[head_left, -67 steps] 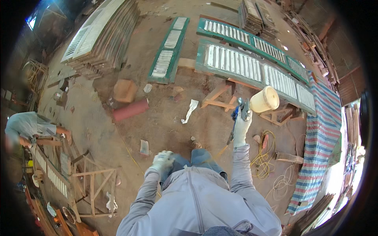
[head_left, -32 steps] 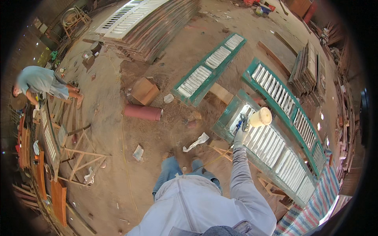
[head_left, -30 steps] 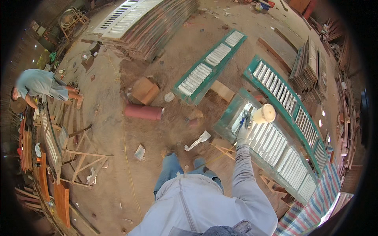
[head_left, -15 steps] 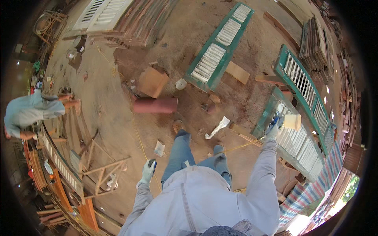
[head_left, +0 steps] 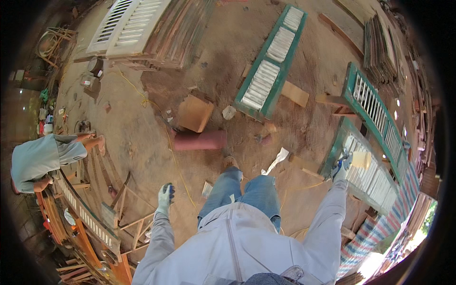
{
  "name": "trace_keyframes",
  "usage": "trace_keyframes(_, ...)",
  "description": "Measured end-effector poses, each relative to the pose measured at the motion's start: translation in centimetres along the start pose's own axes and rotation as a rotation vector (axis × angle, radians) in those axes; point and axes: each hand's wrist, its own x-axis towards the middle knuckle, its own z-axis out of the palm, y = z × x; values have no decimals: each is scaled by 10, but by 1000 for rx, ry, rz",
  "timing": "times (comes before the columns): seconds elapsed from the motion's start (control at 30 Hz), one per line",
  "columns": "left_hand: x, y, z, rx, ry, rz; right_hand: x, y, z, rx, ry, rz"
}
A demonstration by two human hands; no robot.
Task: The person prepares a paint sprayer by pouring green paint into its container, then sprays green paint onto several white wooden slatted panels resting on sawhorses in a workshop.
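Note:
My right hand [head_left: 340,172], in a white and blue work glove, grips a spray gun with a cream cup [head_left: 361,160]. It is held over a louvered shutter panel [head_left: 368,175] with pale slats and a green frame. A thin yellow hose [head_left: 304,188] runs toward this hand from the left. The gun's body is mostly hidden by the glove. My left hand [head_left: 166,195], gloved too, hangs out over the floor, fingers loosely bent and apart, with nothing seen in it.
Another green shutter [head_left: 373,102] leans beyond the panel; a third [head_left: 266,71] lies ahead. A cardboard box [head_left: 195,113] and a red roll [head_left: 199,140] lie before my feet. Shutters are stacked [head_left: 166,40] far left. At left a person [head_left: 40,159] bends over a shutter [head_left: 88,211].
My view has shifted, so the scene sits lower and further right. My left hand has swung forward and outward. The right hand keeps the spray gun over the panel.

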Motion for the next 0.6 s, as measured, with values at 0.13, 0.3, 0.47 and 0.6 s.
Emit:
trace_keyframes(0.13,1,8,62,270,-211,97,7,13,8,-19,42,-40)
trace_keyframes(0.3,13,11,108,644,-391,74,37,60,-9,-4,129,-80)
trace_keyframes(0.47,44,34,132,530,-344,67,32,65,-9,-189,183,-153)
trace_keyframes(0.6,55,68,157,254,-266,-7,3,43,2,-156,163,-148)
